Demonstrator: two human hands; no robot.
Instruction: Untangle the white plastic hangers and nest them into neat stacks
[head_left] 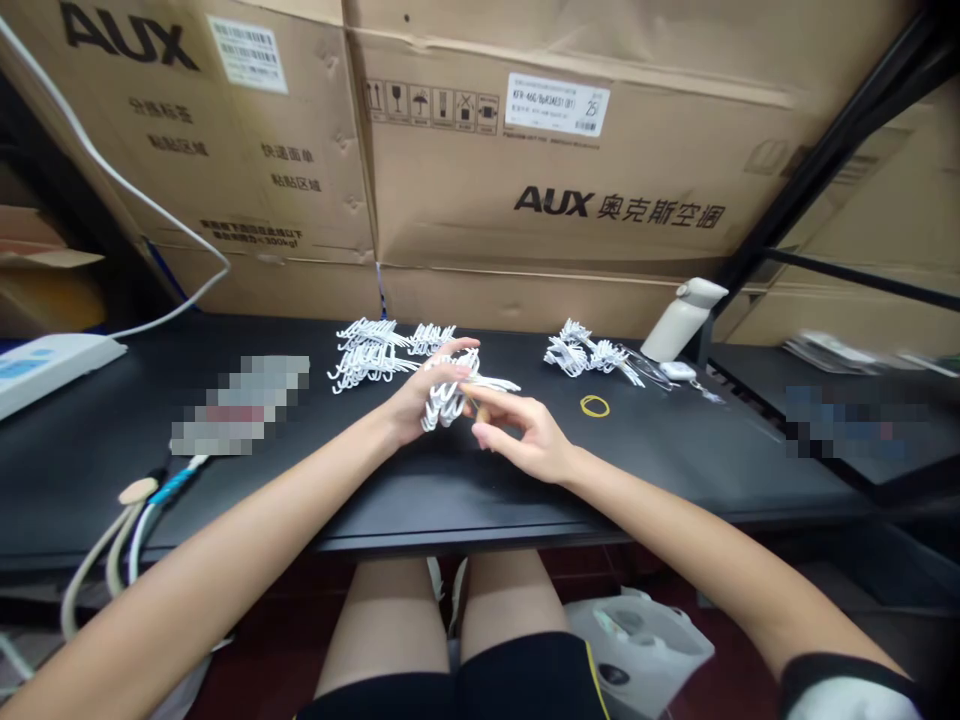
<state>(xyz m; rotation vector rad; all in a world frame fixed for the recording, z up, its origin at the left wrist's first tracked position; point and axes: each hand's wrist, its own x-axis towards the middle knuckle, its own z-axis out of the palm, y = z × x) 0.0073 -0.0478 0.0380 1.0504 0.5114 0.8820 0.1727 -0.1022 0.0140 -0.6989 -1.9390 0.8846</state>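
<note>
My left hand (420, 400) is closed around a bundle of small white plastic hooks (450, 395), held just above the black table (375, 480). My right hand (517, 430) is beside it, with thumb and forefinger pinching at the bundle's right side. A loose pile of the same white hooks (371, 355) lies just behind my left hand. Another pile of hooks (585, 352) lies to the right. A yellow rubber band (595, 405) rests flat on the table, right of my right hand.
Big cardboard boxes (525, 150) stand along the back of the table. A white bottle (682, 318) leans at the back right. A white power strip (45, 365) sits at the left edge, and cables (142, 510) hang over the front left.
</note>
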